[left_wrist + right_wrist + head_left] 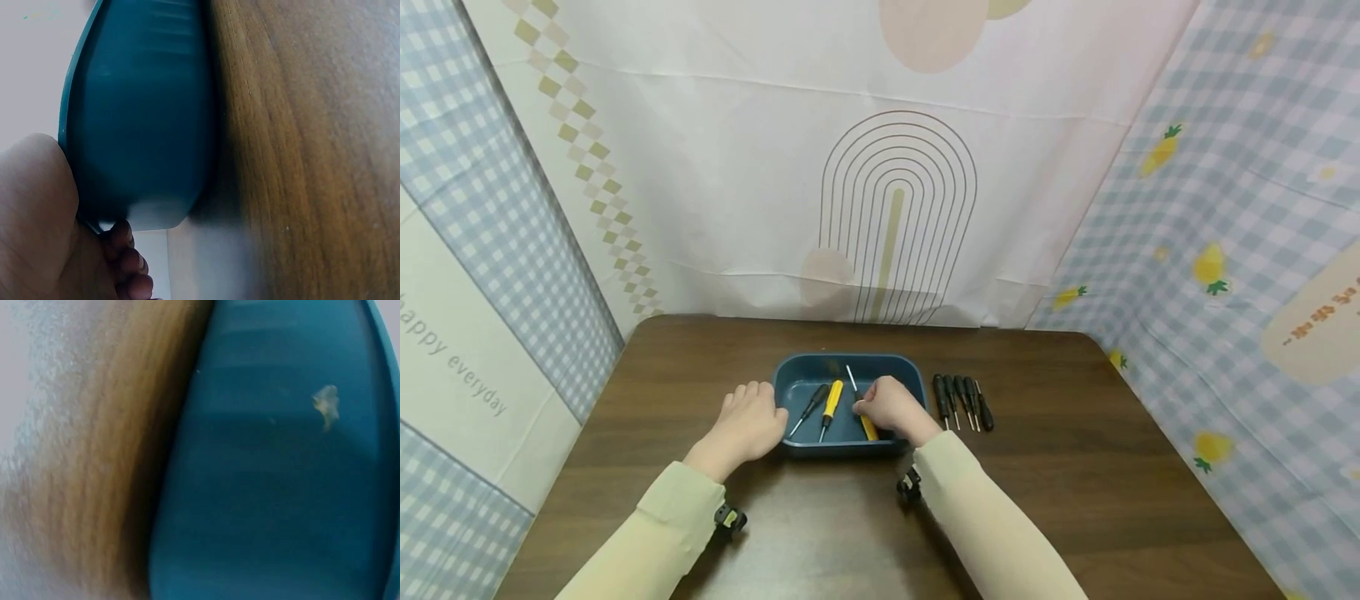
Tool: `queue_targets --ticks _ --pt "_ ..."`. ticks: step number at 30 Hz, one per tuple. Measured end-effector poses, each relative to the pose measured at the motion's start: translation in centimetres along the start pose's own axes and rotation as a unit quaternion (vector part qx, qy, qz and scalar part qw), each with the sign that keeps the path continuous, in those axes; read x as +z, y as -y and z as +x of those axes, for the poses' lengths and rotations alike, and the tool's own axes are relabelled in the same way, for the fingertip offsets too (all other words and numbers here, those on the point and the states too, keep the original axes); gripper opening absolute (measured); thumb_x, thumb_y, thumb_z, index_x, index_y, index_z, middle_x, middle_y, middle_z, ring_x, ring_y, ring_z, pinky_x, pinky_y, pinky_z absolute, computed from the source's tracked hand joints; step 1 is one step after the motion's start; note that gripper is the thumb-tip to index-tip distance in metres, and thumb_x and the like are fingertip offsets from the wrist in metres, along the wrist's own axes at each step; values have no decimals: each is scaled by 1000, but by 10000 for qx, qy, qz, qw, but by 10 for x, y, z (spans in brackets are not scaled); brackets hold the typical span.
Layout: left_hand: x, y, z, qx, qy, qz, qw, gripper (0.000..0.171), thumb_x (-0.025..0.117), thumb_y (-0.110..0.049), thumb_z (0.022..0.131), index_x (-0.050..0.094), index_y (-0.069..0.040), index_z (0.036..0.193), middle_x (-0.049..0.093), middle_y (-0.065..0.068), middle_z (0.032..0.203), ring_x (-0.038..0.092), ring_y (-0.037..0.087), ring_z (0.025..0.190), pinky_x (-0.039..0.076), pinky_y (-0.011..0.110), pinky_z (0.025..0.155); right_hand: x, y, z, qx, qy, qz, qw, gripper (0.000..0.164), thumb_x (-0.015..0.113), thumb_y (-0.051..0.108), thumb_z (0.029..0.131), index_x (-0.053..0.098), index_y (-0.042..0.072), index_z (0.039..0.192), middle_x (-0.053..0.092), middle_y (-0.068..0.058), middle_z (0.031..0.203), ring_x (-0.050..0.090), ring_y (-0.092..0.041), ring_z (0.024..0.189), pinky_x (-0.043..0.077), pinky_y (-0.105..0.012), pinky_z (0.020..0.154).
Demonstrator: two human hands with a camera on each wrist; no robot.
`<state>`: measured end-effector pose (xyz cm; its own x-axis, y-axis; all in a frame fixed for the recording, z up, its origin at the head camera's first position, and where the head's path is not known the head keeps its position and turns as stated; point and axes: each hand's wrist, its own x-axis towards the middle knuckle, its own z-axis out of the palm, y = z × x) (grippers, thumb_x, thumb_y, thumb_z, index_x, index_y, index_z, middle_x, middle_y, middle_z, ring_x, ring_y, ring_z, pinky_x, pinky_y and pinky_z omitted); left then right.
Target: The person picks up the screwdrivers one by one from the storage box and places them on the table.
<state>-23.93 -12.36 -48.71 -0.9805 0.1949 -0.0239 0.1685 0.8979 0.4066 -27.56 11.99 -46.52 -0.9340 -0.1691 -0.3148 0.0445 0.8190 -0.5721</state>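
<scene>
A blue plastic tray (857, 448) stands on the table with screwdrivers inside. My left hand (751, 423) holds its left rim, thumb over the edge; in the left wrist view the fingers (130, 262) curl by the tray's outer wall (137, 125). My right hand (891, 407) reaches into the tray and grips a screwdriver with a yellow and black handle (869, 429), its shaft pointing toward the back wall. Left of it lie another yellow-handled screwdriver (832, 398) and a black one (815, 402). The right wrist view shows only the tray's outer wall (269, 475) and table.
Several black-handled screwdrivers (962, 392) lie in a row on the wooden table (1045, 467), just right of the tray. A printed white cloth (737, 183) hangs behind the table, with checked cloths (1217, 183) at both sides.
</scene>
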Motion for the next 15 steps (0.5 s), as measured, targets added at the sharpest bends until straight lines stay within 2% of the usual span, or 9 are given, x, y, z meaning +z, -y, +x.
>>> queue_targets --ticks 1,3,6,8,15 --pt "0 0 0 -9 9 -1 10000 38 49 -28 93 50 5 111 46 12 93 41 30 90 34 45 79 -2 -1 0 -77 -68 73 9999 51 66 29 91 39 14 50 30 3 47 27 -13 41 24 -28 41" --pt "0 1 0 -17 12 1 10000 38 49 -28 93 50 5 111 46 11 93 41 30 89 34 45 79 -6 -2 -1 -186 -275 220 9992 42 66 29 91 46 13 59 38 3 54 35 -13 46 30 -27 45" --pt "0 1 0 -7 14 -7 10000 37 49 -28 93 50 5 110 45 11 92 41 30 89 33 45 79 -12 -6 -2 -249 -538 476 9971 26 68 31 90 58 9 79 53 -1 71 50 -15 61 42 -29 55" --pt "0 1 1 2 5 7 10000 37 49 -28 93 50 5 109 45 11 92 41 30 89 34 45 79 -15 -8 -2 -277 -642 692 9951 25 70 31 89 62 7 94 61 -4 84 57 -18 71 48 -32 63" --pt "0 1 1 0 21 31 10000 36 49 -28 93 50 4 109 45 11 92 41 30 89 34 45 79 -27 -14 -3 -502 -471 1216 9902 26 69 28 90 68 4 101 66 -5 84 60 -20 71 50 -33 64"
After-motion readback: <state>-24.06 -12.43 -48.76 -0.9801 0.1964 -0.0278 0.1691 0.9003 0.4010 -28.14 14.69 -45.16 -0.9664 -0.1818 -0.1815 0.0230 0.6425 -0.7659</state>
